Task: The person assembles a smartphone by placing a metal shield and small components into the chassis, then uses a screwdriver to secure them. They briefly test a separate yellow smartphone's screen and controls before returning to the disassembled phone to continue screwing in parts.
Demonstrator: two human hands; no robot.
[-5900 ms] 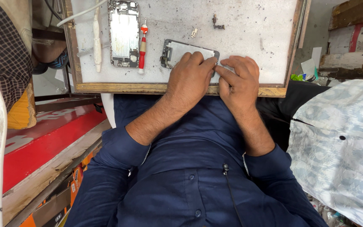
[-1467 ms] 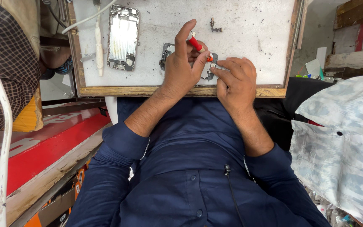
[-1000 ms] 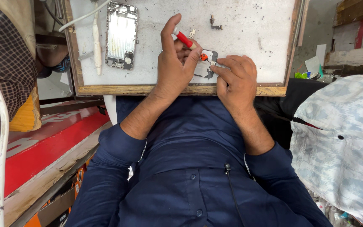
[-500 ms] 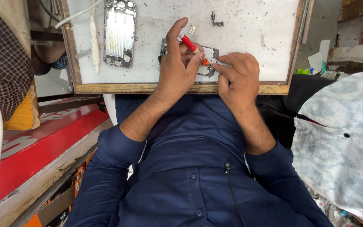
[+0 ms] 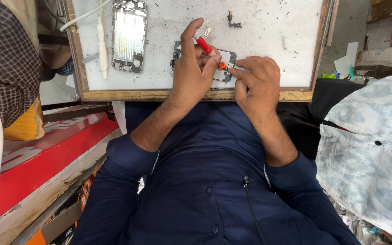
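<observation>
Red-handled screwdriver [image 5: 203, 45] at work on a small phone part [image 5: 223, 68]

Left hand [image 5: 191, 68] pinches the driver, its tip down on the part at upper centre of the desk [image 5: 273, 41]; right hand [image 5: 255, 81] presses the part flat with its fingertips. Judged best: driver upright, part pinned, light pressure.

A long red board with large white letters [image 5: 37, 152] lies at the left side, beside the person's left arm. Under it, an orange and black printed cardboard box [image 5: 62, 222] shows at the bottom left corner.
</observation>
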